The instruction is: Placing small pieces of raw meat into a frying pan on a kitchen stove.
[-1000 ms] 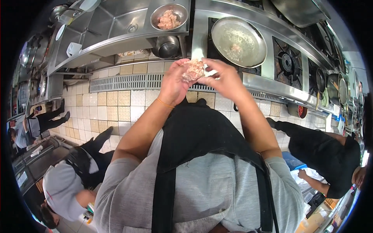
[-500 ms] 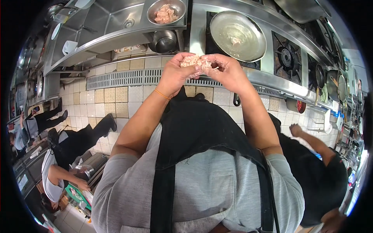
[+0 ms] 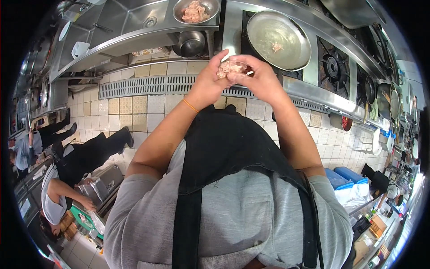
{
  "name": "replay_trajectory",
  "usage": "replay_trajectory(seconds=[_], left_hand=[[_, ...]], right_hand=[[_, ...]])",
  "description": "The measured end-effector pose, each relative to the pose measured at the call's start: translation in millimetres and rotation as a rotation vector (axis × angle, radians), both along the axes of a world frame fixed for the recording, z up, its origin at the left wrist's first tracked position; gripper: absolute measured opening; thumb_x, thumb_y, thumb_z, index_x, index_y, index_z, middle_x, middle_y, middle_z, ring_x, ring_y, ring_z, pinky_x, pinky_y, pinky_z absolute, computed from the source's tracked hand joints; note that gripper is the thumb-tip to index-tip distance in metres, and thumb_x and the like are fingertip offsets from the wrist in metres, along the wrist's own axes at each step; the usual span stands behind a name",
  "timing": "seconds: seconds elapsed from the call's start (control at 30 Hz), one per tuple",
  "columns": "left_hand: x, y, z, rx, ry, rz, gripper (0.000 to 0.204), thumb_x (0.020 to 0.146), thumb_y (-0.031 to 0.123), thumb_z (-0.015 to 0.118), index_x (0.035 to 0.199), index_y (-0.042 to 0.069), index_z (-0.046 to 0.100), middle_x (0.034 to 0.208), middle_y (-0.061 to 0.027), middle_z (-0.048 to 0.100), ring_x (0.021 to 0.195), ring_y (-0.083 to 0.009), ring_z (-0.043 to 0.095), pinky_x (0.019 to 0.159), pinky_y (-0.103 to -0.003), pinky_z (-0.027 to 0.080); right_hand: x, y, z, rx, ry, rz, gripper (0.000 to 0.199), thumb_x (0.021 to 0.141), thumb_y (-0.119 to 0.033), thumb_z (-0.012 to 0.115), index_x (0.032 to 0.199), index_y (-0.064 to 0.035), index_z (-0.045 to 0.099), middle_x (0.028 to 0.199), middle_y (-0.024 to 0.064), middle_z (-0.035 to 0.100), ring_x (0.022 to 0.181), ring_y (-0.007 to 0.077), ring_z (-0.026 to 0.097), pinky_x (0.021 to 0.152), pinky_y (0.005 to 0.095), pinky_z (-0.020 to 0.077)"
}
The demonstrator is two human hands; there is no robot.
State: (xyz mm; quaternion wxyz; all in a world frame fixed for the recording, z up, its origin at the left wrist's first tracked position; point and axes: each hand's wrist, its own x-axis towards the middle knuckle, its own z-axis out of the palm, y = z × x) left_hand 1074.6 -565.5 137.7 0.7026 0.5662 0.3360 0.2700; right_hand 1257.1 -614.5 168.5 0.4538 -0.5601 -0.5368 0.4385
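A clump of raw minced meat (image 3: 230, 68) is between my two hands, above the floor grating at the front of the stove. My left hand (image 3: 210, 80), with an orange band at its wrist, cups it from the left, thumb raised. From the right, my right hand (image 3: 262, 81) curls its fingers round the clump. Beyond them is a wide pan (image 3: 256, 31) with a shallow layer of pale, shiny liquid. One small piece of meat (image 3: 277, 47) lies in that pan. More minced meat (image 3: 195, 12) fills part of a metal bowl (image 3: 217, 13) on the counter.
A burner (image 3: 331, 66) is to the right of the pan. Left of the bowl is a steel sink (image 3: 134, 20), and a dark pot (image 3: 190, 44) stands under the counter. A person (image 3: 85, 157) works on the left. Blue bundles (image 3: 347, 175) lie at the right.
My hands have closed further round the meat, which looks more compact. The person in black at my right has left that spot, uncovering the blue bundles.
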Motion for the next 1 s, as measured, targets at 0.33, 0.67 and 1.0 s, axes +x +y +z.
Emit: replay_trajectory(seconds=[0.33, 0.67, 1.0], left_hand=[[0, 10, -4, -0.091, -0.159, -0.005, 0.049, 0.092, -0.007, 0.057, 0.14, 0.0, 0.052, 0.125, -0.0096, 0.065, 0.11, -0.0145, 0.063, 0.095, -0.03, 0.053], [9, 19, -12, -0.284, -0.358, 0.18, 0.036, 0.09, -0.008, 0.058, 0.125, 0.0, 0.056, 0.121, -0.0142, 0.066, 0.106, -0.0203, 0.066, 0.092, -0.034, 0.055], [5, 32, -6, -0.2, -0.343, 0.306, 0.038, 0.083, -0.013, 0.053, 0.118, -0.001, 0.058, 0.115, -0.0152, 0.069, 0.101, -0.0206, 0.069, 0.09, -0.033, 0.057]], right_hand=[[10, 2, -7, -0.144, 0.174, -0.105, 0.019, 0.092, -0.004, 0.067, 0.11, 0.0021, 0.068, 0.096, 0.0065, 0.071, 0.084, 0.0106, 0.065, 0.074, 0.0267, 0.0551], [22, -2, -14, -0.198, 0.392, -0.062, 0.03, 0.094, -0.008, 0.066, 0.122, 0.0011, 0.063, 0.101, 0.0061, 0.069, 0.086, 0.0132, 0.066, 0.075, 0.0288, 0.0543], [59, -4, -8, -0.221, 0.317, -0.233, 0.017, 0.095, -0.012, 0.069, 0.107, -0.0002, 0.068, 0.089, 0.0056, 0.07, 0.074, 0.0109, 0.063, 0.064, 0.0256, 0.0499]])
